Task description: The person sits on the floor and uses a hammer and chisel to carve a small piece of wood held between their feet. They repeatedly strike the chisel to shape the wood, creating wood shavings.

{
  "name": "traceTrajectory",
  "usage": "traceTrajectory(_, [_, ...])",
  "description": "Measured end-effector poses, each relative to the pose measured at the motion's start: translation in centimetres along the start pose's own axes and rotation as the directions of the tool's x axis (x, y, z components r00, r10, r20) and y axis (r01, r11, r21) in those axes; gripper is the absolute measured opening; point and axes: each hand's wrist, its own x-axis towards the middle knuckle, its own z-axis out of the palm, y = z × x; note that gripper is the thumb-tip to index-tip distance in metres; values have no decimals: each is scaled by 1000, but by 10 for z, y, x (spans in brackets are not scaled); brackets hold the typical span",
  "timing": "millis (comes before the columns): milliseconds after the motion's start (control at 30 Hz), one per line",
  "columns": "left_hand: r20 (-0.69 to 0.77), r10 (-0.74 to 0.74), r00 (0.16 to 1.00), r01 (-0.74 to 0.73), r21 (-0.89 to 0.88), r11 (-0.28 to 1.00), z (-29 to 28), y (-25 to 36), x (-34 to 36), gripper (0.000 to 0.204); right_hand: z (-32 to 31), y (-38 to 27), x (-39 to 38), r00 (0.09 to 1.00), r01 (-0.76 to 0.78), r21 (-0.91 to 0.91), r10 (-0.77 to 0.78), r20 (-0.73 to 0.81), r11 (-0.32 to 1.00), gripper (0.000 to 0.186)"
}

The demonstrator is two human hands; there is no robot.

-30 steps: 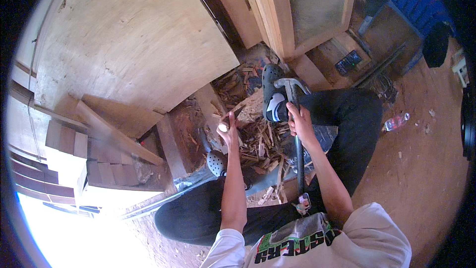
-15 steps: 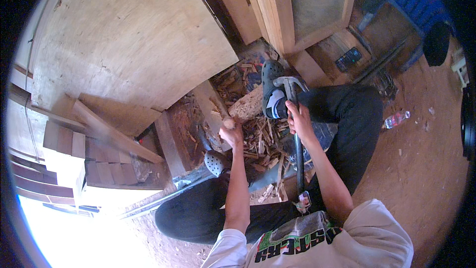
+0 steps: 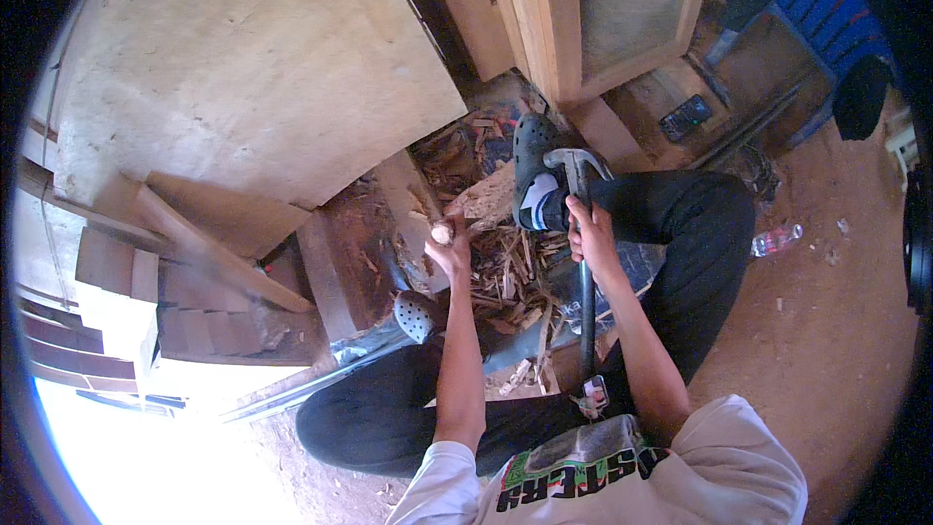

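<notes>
My left hand (image 3: 452, 245) grips a short round wooden stick (image 3: 443, 230) upright over a heap of wood chips and splinters (image 3: 505, 277). My right hand (image 3: 589, 233) is closed around the dark handle of a claw hammer (image 3: 577, 171), whose metal head points up next to my grey perforated clog (image 3: 532, 167). A chunk of pale split wood (image 3: 486, 202) lies just beyond the stick. I sit on the ground in black trousers with both legs around the heap.
A large plywood sheet (image 3: 243, 68) leans at the upper left above stacked planks and blocks (image 3: 185, 272). Wooden door frames (image 3: 583, 19) stand ahead. A second grey clog (image 3: 416, 313), a plastic bottle (image 3: 776, 239), a phone (image 3: 686, 117) and a blue chair (image 3: 826, 10) are around.
My left hand with the stick has shifted slightly down and left, closer to the chip heap. The hammer and right hand stay almost in place.
</notes>
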Motion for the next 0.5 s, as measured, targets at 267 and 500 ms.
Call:
traceTrajectory(267, [90,-16,996,9,78,997,2,-8,12,34,-5,3,6,999,-36,-5,36,-38,999,41])
traceTrajectory(500, [79,62,995,-67,68,995,7,-14,11,40,1,7,9,998,-52,-12,51,-41,999,41])
